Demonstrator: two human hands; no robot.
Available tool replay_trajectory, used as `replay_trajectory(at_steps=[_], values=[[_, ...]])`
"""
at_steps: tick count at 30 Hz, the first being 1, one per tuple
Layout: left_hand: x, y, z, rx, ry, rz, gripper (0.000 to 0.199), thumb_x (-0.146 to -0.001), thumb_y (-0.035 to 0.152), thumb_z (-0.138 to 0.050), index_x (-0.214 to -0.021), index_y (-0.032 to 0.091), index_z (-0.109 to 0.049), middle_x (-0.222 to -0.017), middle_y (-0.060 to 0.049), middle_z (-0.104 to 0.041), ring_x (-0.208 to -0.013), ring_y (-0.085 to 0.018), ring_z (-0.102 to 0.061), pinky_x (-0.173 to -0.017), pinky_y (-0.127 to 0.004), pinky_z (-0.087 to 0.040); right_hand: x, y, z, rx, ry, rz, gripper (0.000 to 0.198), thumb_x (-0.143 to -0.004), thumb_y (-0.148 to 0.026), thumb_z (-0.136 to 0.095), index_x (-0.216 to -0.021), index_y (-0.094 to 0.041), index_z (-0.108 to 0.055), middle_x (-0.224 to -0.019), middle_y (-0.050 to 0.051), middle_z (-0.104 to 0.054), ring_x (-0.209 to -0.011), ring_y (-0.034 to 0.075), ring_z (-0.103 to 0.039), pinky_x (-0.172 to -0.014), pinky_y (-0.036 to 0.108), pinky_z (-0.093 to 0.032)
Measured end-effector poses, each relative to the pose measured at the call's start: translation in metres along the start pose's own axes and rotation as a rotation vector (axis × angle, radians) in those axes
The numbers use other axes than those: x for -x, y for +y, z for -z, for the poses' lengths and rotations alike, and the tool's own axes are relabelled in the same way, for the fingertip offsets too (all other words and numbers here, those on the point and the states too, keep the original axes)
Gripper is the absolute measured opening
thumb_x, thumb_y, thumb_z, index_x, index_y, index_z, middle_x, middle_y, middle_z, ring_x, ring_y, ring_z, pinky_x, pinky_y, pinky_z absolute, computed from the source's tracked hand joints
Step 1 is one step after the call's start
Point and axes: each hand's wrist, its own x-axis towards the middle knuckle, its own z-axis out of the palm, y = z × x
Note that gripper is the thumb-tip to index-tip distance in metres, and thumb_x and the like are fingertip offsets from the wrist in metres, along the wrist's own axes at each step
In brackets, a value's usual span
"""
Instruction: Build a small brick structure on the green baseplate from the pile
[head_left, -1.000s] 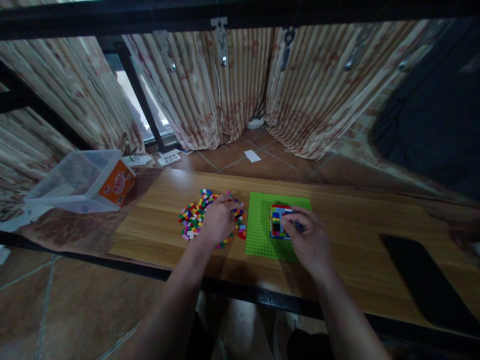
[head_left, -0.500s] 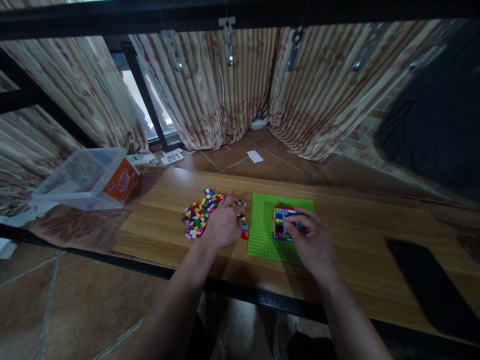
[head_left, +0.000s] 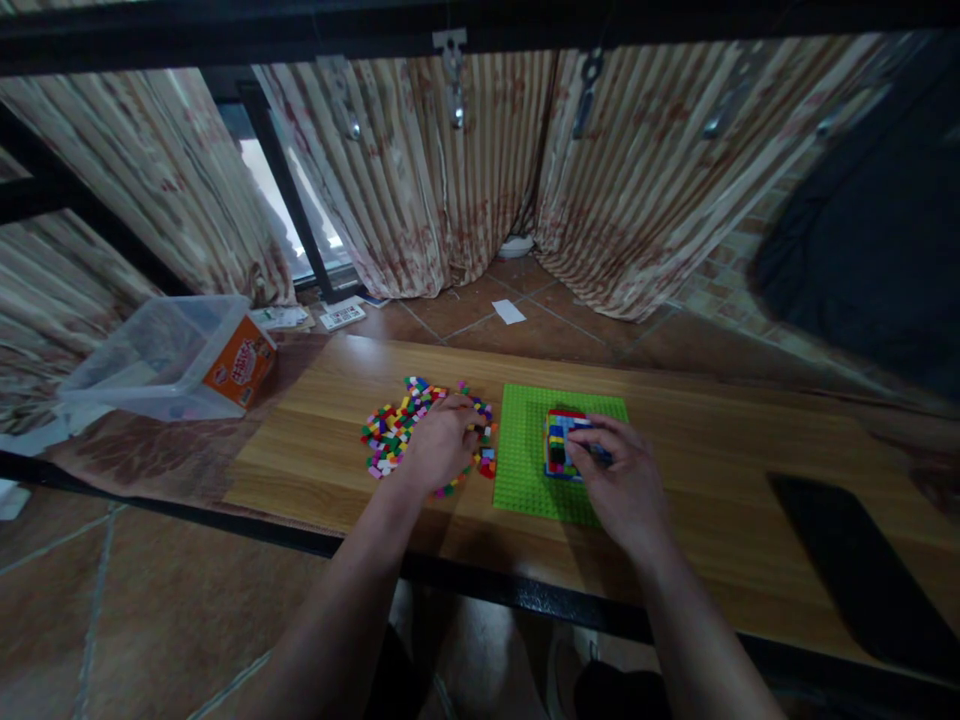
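Note:
My left hand [head_left: 442, 443] reaches over a loose pile of small coloured building bricks [head_left: 397, 425]. Its fingers curl down with the tips drawn together at the pile's right side; whatever is between them is too small to make out. A green studded baseplate [head_left: 521, 475] lies just to the right of the pile. On it stands a low, multicoloured brick structure [head_left: 556, 440] with red, blue and yellow bricks. My right hand [head_left: 619, 475] is closed at the structure's right side, thumb and fingertips against it. That hand hides part of the structure and baseplate.
A clear plastic bin [head_left: 165, 360] with an orange label stands at the left on the wooden table [head_left: 300, 455]. Toward the table's right end lies a dark flat object [head_left: 855, 570]. A black rail [head_left: 517, 590] runs along the front edge. Curtains [head_left: 390, 180] hang behind.
My left hand has shifted slightly left and toward me within the pile, exposing bricks near its lower side. The right hand stays at the structure almost unmoved. The view has shifted slightly.

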Motion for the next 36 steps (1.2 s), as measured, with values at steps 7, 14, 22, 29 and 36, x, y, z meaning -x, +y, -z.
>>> replay_trajectory(at_steps=[7,14,22,29,36], values=[[-0.002,0.008,0.006,0.386,-0.055,0.088,0.023,-0.087,0.020,-0.052,-0.097,0.019,-0.073,-0.090,-0.004,-0.073,-0.082,-0.017,-0.066,-0.077,-0.027,-0.051,0.001,-0.013,0.000,-0.047,0.091,0.020,0.018,-0.086,-0.038,-0.060,-0.086,-0.025,-0.072,-0.108,0.008,-0.068,-0.106,0.026,-0.059,-0.097,0.047,-0.043],[0.003,0.038,-0.004,0.813,-0.124,0.049,0.040,-0.086,0.021,-0.057,-0.125,0.015,-0.057,-0.075,0.001,-0.063,-0.066,-0.011,-0.057,-0.061,-0.022,-0.043,0.005,-0.041,-0.010,-0.277,-0.118,0.039,0.021,-0.089,-0.037,-0.058,-0.101,-0.025,-0.071,-0.096,0.004,-0.070,-0.088,0.019,-0.064,-0.079,0.035,-0.050],[0.006,0.055,-0.006,0.831,-0.125,-0.004,0.030,-0.088,0.024,-0.059,-0.116,0.015,-0.057,-0.070,0.003,-0.059,-0.062,-0.010,-0.052,-0.060,-0.022,-0.040,0.006,-0.042,-0.013,-0.418,-0.165,0.041,0.012,-0.087,-0.028,-0.063,-0.089,-0.024,-0.074,-0.085,0.002,-0.069,-0.080,0.016,-0.062,-0.075,0.031,-0.047],[0.007,0.059,0.003,0.949,-0.159,-0.023,0.023,-0.084,0.020,-0.063,-0.106,0.015,-0.058,-0.071,0.002,-0.062,-0.066,-0.011,-0.054,-0.063,-0.022,-0.040,0.003,-0.039,-0.011,-0.693,-0.232,-0.114,0.008,-0.079,-0.032,-0.072,-0.083,-0.027,-0.077,-0.081,0.000,-0.073,-0.076,0.016,-0.063,-0.075,0.032,-0.048],[0.003,0.043,0.000,0.878,-0.134,-0.025,0.021,-0.086,0.024,-0.059,-0.105,0.015,-0.062,-0.075,-0.001,-0.065,-0.067,-0.012,-0.057,-0.062,-0.022,-0.043,0.000,-0.039,0.003,-0.901,-0.160,-0.266,0.015,-0.076,-0.033,-0.074,-0.090,-0.028,-0.077,-0.070,-0.004,-0.066,-0.060,0.010,-0.053,-0.060,0.027,-0.045]])
